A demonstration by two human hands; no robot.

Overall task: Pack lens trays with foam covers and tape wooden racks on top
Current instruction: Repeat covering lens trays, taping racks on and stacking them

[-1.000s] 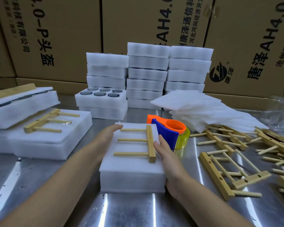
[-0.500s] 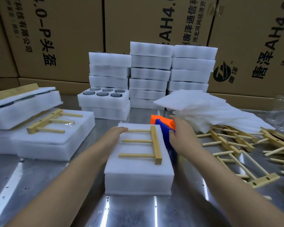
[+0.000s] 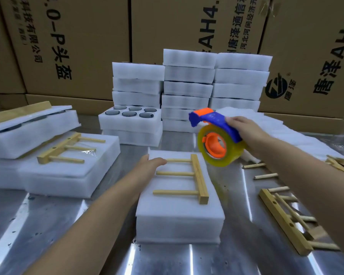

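far left of the steel table (image 3: pixel 48 225): finished packs (image 3: pixel 68 171) stacked, the near one with a wooden rack already under clear tape, so part of the batch looks done. behind, an open lens tray (image 3: pixel 130 120) with six dark lenses still lacks a cover, and white foam stacks (image 3: pixel 189 84) stand against the cartons. centre, near: current pack (image 3: pixel 179 205), a foam cover on a tray, square-edged and clean, with a wooden rack (image 3: pixel 189 175) lying flat on top, spine to the right, three pegs pointing left; no tape visible on it yet. left hand (image 3: pixel 149 165) lies flat and open on the pack's far left edge, fingertips near the top peg, steadying it. right hand (image 3: pixel 244 130) is clamped around the blue handle of the tape dispenser (image 3: pixel 216 139), held in the air just above the pack's far right corner, not touching. judgement: taping of this rack is about to begin. right: loose racks (image 3: pixel 286 221) wait, well apart from the pack.
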